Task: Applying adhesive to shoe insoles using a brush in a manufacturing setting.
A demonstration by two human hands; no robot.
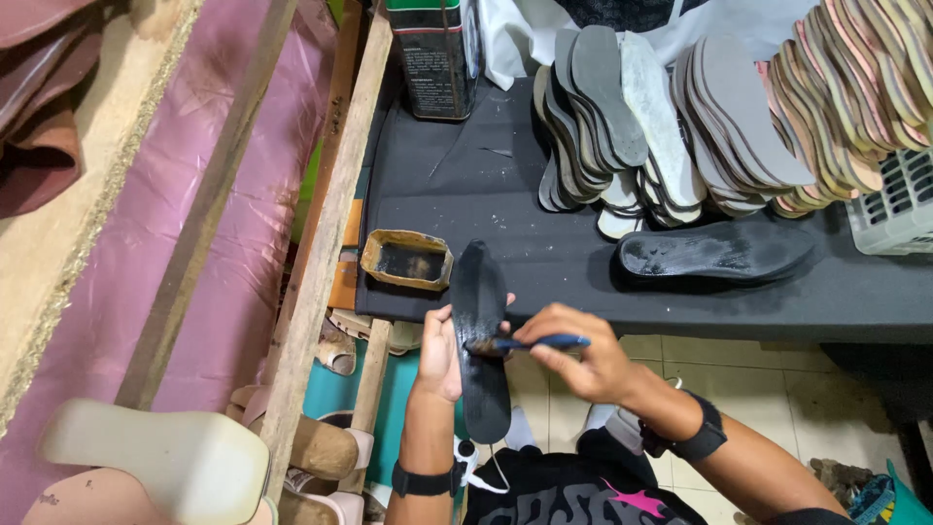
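My left hand point(439, 348) holds a long black shoe insole point(480, 389) upright from behind, near the front edge of the black table point(505, 185). My right hand point(575, 355) grips a blue-handled brush point(530, 343), and its bristle end rests on the insole's middle. A small rectangular tin of dark glue point(407, 260) sits on the table just left of the insole's top. Another black insole point(714, 252) lies flat on the table to the right.
Stacks of grey and tan insoles point(700, 117) lean at the back of the table. A dark metal can point(433, 56) stands at the back left. A white basket point(899, 204) is at the right edge. Wooden rails point(321, 253) and shoe parts lie to the left.
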